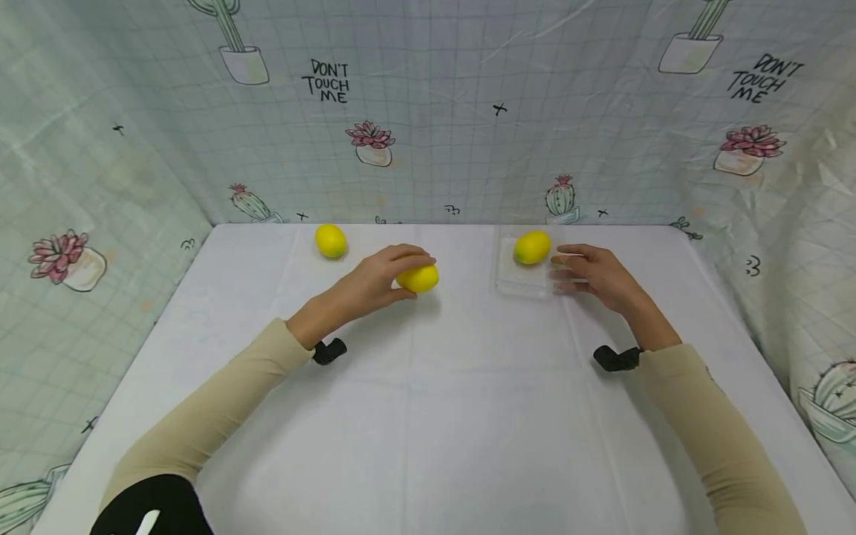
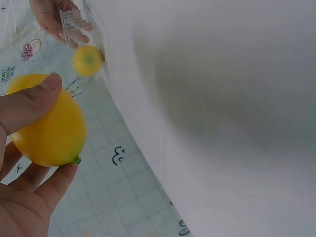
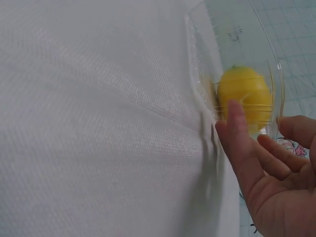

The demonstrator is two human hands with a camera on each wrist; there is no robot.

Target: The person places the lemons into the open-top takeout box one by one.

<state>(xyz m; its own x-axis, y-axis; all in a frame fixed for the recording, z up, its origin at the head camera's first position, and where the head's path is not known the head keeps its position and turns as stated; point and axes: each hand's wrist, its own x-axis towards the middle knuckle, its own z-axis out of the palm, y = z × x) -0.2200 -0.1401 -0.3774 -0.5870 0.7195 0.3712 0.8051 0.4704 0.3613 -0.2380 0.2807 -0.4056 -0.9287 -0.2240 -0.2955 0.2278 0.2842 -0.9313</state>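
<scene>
A yellow lemon (image 1: 421,279) is gripped by my left hand (image 1: 377,281), its shadow falling on the white cloth below. Up close in the left wrist view, the thumb lies over one side of this lemon (image 2: 57,126) and the fingertips support the other, near its green stem end. My right hand (image 1: 602,279) is at the right side of a clear plastic container (image 1: 518,285), its extended fingers against the wall. Inside that container sits a second lemon (image 1: 532,247), seen through the ribbed wall in the right wrist view. The hand's palm faces the container.
A third lemon (image 1: 331,241) lies at the back left of the white-covered table (image 1: 468,416). Behind the table and along both sides hangs a printed curtain (image 1: 441,148) with potted plants on it. Dark wrist mounts (image 1: 615,358) stick out from both sleeves.
</scene>
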